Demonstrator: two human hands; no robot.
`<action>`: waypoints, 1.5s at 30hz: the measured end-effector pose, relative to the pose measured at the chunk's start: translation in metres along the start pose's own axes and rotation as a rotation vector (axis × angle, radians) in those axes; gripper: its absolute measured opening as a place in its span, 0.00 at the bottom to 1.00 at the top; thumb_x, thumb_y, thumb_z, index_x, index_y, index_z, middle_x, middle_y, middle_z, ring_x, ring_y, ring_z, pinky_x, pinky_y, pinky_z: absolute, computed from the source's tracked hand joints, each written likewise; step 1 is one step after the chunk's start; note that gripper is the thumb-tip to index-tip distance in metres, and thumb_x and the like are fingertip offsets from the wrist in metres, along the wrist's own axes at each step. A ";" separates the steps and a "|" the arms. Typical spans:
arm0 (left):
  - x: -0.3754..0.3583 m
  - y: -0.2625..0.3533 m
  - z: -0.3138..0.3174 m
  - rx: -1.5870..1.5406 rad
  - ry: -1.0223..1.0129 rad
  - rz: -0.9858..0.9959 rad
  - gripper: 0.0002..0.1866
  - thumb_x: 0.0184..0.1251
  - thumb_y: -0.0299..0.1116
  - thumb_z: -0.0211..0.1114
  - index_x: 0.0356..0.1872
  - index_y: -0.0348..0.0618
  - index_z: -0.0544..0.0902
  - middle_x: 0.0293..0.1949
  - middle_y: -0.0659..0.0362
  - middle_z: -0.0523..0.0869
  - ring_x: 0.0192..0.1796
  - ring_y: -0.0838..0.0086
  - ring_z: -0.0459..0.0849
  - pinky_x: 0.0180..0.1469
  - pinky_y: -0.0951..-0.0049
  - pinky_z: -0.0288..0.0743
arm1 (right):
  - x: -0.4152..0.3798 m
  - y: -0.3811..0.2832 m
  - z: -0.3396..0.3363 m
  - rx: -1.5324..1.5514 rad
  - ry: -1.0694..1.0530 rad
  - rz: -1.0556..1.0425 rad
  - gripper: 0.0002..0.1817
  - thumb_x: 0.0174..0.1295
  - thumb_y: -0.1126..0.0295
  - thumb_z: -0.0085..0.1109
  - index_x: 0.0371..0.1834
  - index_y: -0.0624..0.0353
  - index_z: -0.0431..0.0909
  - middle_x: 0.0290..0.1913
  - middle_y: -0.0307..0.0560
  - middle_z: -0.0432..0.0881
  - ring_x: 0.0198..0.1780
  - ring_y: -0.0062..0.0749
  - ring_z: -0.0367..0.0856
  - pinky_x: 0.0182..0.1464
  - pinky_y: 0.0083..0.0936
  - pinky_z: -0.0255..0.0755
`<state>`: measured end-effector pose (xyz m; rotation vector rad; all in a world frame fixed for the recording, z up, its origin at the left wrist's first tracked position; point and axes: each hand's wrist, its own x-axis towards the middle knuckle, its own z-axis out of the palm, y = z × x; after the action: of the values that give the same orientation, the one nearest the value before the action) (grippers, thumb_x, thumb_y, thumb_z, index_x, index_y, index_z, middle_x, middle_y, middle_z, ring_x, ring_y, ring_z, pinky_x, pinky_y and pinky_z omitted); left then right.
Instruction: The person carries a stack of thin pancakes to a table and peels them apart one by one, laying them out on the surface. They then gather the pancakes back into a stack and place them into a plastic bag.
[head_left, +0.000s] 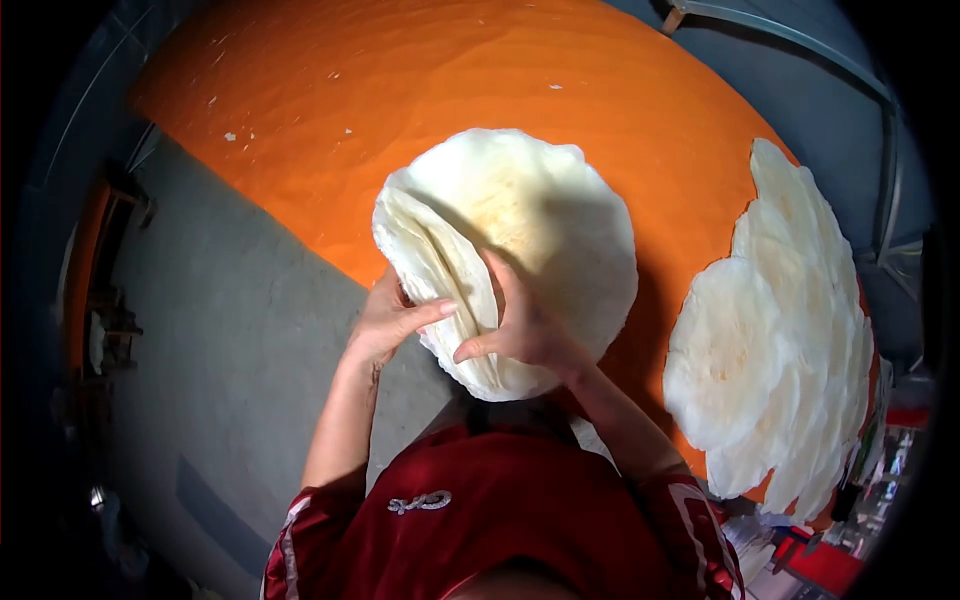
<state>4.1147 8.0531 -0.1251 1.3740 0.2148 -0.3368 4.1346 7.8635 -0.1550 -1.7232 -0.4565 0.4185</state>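
A round stack of thin, pale flatbread point(570, 210) lies at the near edge of the orange table, close to my body. Along its left side, one folded flatbread point(435, 245) forms a long, layered bundle. My left hand point(395, 315) grips the bundle's outer left side, thumb on top and fingers hidden beneath. From the right, my right hand point(525, 325) holds the same bundle, its thumb and fingers pressed against the folded edge. Both thumbs point toward each other across the folds.
Many overlapping flatbreads point(800, 330) are spread along the right side of the orange table point(420, 70). Small white crumbs point(230, 137) dot the far left surface. Grey floor point(240, 320) shows at left, and a metal frame point(885, 150) stands beyond the right edge.
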 end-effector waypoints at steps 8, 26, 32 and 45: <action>0.000 -0.002 0.010 -0.100 0.077 0.031 0.37 0.40 0.24 0.71 0.56 0.33 0.65 0.47 0.53 0.78 0.47 0.71 0.77 0.46 0.73 0.72 | -0.001 -0.017 -0.018 0.059 -0.043 0.171 0.38 0.39 0.70 0.69 0.56 0.64 0.63 0.49 0.48 0.74 0.50 0.34 0.72 0.53 0.28 0.65; 0.004 -0.113 -0.058 -0.377 0.428 -0.085 0.28 0.36 0.12 0.59 0.48 0.35 0.73 0.41 0.55 0.81 0.43 0.65 0.80 0.51 0.67 0.71 | -0.039 -0.020 -0.365 0.359 0.371 0.216 0.15 0.54 0.75 0.55 0.45 0.69 0.73 0.40 0.51 0.79 0.35 0.30 0.81 0.38 0.24 0.78; -0.007 -0.089 -0.048 -0.596 0.297 -0.089 0.24 0.43 0.16 0.61 0.48 0.34 0.74 0.44 0.54 0.80 0.45 0.65 0.79 0.52 0.68 0.70 | -0.136 0.040 -0.458 -0.282 0.969 0.499 0.26 0.51 0.67 0.62 0.50 0.73 0.69 0.43 0.55 0.78 0.40 0.36 0.80 0.42 0.31 0.74; 0.014 -0.009 0.028 0.113 0.344 0.046 0.39 0.37 0.33 0.78 0.52 0.31 0.67 0.46 0.51 0.79 0.48 0.68 0.78 0.50 0.71 0.73 | 0.024 -0.015 -0.038 -0.110 -0.299 0.084 0.65 0.30 0.55 0.76 0.68 0.63 0.37 0.65 0.65 0.51 0.67 0.52 0.53 0.65 0.37 0.52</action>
<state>4.1230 8.0231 -0.1330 1.5421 0.4534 -0.0723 4.1738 7.8470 -0.1332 -1.7976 -0.6331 0.7297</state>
